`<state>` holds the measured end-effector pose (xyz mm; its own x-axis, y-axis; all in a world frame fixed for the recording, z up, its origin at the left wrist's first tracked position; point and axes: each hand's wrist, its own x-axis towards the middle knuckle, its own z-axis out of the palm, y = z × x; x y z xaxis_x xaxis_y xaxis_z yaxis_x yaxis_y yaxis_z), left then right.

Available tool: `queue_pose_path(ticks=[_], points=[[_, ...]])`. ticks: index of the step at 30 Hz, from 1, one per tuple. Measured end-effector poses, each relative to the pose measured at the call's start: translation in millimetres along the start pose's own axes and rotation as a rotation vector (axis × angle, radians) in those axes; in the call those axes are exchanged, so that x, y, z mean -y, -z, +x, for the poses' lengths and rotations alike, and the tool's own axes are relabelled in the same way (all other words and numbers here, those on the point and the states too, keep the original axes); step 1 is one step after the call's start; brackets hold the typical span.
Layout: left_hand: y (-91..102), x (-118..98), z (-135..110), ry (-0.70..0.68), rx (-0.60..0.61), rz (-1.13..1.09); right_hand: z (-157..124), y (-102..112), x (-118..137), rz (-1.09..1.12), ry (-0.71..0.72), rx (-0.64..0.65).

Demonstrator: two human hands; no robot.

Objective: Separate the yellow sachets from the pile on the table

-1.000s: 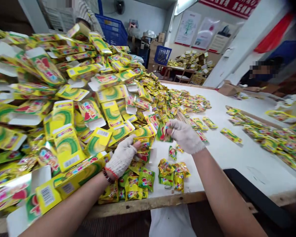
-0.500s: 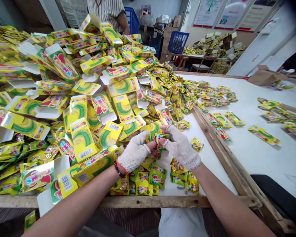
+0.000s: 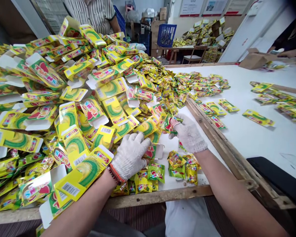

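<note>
My left hand, in a white fingerless knit glove, is closed round a small yellow-green carton. The carton lies low over the table, its white end flap pointing right, and most of it is hidden under my fingers. My right hand, gloved alike, pinches small green and red candy packets just above and right of the carton; how many cannot be made out. Loose candy packets lie below my left hand, with another cluster under my right wrist.
A tall heap of printed cartons fills the left side, with loose packets behind. A wooden rail divides the white table. Flat filled packs lie beyond it. A person in a striped shirt stands behind the heap.
Both hands were together on packets; now they are apart. My left hand has come down onto a carton, while my right has moved up and right with packets. The view has shifted slightly.
</note>
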<state>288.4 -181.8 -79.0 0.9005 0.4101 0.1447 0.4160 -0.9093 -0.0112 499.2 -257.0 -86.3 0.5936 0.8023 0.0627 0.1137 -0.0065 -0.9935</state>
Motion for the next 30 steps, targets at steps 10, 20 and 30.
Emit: queue_pose_path(ticks=[10,20,30], points=[[-4.9,5,3,0.21,-0.096,-0.17,-13,5,16,-0.255,0.022,0.14],[-11.4,3,0,0.224,-0.089,-0.424,-17,-3,3,-0.421,0.22,0.065],[-14.8,-1,2,0.126,-0.072,-0.384,-19,-11,3,-0.713,0.31,0.324]])
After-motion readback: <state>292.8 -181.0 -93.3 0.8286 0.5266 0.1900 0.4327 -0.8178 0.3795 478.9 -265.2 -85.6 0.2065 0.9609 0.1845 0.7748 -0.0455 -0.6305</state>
